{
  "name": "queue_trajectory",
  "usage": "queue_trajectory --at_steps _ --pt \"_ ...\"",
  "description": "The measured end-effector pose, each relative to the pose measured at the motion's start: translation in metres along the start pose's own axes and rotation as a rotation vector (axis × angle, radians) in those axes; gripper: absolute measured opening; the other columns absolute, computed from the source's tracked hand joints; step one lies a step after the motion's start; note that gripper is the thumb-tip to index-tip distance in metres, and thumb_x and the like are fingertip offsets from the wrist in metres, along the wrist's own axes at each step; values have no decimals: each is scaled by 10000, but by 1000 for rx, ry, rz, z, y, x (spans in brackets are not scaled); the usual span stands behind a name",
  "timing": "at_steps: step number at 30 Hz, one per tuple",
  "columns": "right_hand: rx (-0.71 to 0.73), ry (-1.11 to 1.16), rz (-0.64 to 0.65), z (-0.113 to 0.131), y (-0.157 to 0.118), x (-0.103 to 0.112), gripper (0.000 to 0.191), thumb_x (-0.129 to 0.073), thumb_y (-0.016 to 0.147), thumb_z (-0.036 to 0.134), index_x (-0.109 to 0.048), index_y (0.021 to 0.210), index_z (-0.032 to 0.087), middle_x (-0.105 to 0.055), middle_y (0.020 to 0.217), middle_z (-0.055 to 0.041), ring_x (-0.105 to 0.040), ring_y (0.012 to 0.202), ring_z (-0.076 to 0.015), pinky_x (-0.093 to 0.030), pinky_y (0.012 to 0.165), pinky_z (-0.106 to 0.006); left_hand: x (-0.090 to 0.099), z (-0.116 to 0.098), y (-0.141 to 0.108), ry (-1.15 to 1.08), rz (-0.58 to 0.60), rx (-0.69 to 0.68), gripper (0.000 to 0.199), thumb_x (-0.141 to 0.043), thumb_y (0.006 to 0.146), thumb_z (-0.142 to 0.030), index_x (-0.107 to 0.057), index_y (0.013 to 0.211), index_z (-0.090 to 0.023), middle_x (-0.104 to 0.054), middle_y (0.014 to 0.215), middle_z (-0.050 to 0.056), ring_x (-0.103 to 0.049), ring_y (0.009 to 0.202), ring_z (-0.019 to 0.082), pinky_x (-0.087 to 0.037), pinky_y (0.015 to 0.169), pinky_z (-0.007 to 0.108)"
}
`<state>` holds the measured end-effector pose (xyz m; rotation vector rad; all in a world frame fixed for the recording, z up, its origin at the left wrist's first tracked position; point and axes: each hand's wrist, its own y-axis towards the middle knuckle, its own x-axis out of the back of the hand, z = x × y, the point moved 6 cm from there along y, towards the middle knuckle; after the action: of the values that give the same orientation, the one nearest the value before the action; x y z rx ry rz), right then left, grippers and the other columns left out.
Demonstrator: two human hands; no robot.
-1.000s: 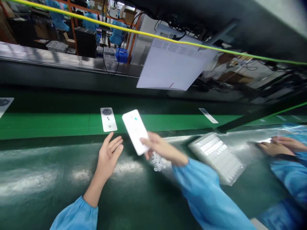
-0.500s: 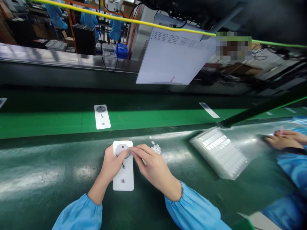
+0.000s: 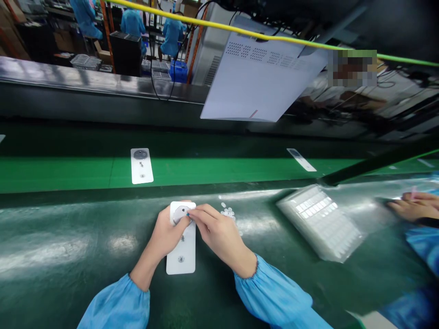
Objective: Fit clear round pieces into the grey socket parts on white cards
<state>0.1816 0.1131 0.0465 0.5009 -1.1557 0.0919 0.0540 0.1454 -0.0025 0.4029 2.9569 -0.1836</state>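
My left hand (image 3: 169,230) is closed around the left side of a white phone-shaped panel (image 3: 181,264), with the thumb lying over its round grey disc (image 3: 179,213). The panel carries small dark printed marks and slants up from the green bench. The thumb and forefinger of my right hand (image 3: 217,230) pinch together over the right part of the disc. A tiny bluish spot shows at those fingertips, too small to name. Just beyond my right hand lies a small heap of clear round pieces (image 3: 228,212), partly hidden by it.
Behind the bench runs a green belt (image 3: 206,169) carrying similar panels (image 3: 142,171). A clear-wrapped stack of trays (image 3: 320,221) lies to the right. Farther right are a co-worker's hands (image 3: 414,208). A white sheet (image 3: 260,87) hangs ahead, beneath a yellow cable (image 3: 206,22).
My right fingertips have moved from the disc's right edge inward over it. My left hand keeps its hold. Panels on the belt have shifted left relative to the bench; the view has turned slightly.
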Motion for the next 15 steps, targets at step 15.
queue_trajectory --at_steps 15 --pt "-122 211 4 -1 9 -7 215 -379 1073 285 -557 1011 182 -608 990 -68 -602 725 -150 -407 561 -260 9 9 1 -183 -76 122 393 -605 812 -355 -744 1100 -127 -741 1022 73 -660 866 202 -488 724 234"
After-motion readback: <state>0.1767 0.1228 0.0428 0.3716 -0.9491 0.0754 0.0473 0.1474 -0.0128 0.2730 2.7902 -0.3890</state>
